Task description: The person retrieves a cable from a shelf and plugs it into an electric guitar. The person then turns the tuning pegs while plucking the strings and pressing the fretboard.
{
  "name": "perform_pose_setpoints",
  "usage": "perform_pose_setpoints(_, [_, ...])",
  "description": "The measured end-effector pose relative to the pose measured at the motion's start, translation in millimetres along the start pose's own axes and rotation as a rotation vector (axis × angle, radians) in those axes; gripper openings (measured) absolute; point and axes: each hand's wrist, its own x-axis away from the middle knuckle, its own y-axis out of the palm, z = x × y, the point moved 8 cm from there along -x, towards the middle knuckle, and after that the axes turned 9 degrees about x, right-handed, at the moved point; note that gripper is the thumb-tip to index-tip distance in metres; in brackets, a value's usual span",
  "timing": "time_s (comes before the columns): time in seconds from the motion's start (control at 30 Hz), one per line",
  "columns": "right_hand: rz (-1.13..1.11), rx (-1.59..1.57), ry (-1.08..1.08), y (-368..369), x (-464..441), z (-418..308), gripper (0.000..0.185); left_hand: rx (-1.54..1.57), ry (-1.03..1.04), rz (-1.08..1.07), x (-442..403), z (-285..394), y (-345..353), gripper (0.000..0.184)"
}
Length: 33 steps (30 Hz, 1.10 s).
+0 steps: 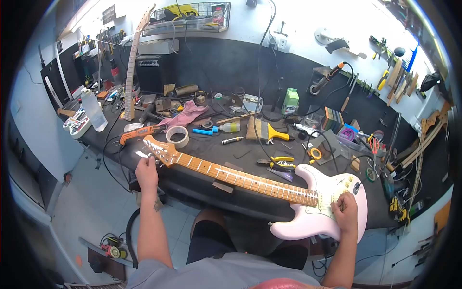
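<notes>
A pale pink electric guitar (308, 226) lies across the front of the dark workbench, its maple neck (240, 179) pointing left. My left hand (147, 174) is at the headstock (161, 151), fingers closed beside the tuning pegs; what they hold, if anything, is too small to tell. Over the guitar's body, my right hand (345, 210) rests by the bridge and pickguard with curled fingers, and their grip is hidden. A small block (223, 187) sits under the neck at the bench edge.
Behind the neck are a masking tape roll (177, 137), a wide brush (262, 131), yellow-handled pliers (281, 161) and a screwdriver (233, 140). An orange tool (137, 135) lies near the headstock. Another neck (130, 82) stands upright at the back left. Cables hang over the bench.
</notes>
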Motion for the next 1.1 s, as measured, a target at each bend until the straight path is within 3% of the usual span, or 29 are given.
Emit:
perform_pose_setpoints(0.03, [0.017, 0.007, -0.043, -0.2, -0.1, -2.4, 0.034, -0.033, 0.051, 0.006, -0.1, 5.3, -1.6, 0.031])
perform_pose_setpoints(0.23, [-0.012, -0.035, 0.058, -0.7, 0.2, -0.8, 0.035, 0.081, -0.157, -0.071, -0.4, 6.0, -1.4, 0.034])
perform_pose_setpoints(0.43, [-0.03, -0.024, 0.06, -0.6, -0.2, -1.3, 0.035, 0.052, -0.085, -0.091, 0.0, 13.2, -1.1, 0.036])
perform_pose_setpoints(0.53, [-0.032, -0.02, 0.062, -0.1, -0.4, -1.6, 0.035, -0.045, 0.057, -0.094, 2.7, 32.6, -2.9, 0.04])
perform_pose_setpoints(0.83, [-0.032, -0.04, 0.075, 0.3, -0.6, -4.0, 0.034, -0.032, -0.098, -0.126, 3.6, 33.6, -2.8, 0.043])
perform_pose_setpoints(1.1, [-0.018, -0.099, 0.079, 12.0, 3.7, 13.9, 0.024, -0.062, -0.089, -0.106, -1.7, 24.2, -0.5, 0.047])
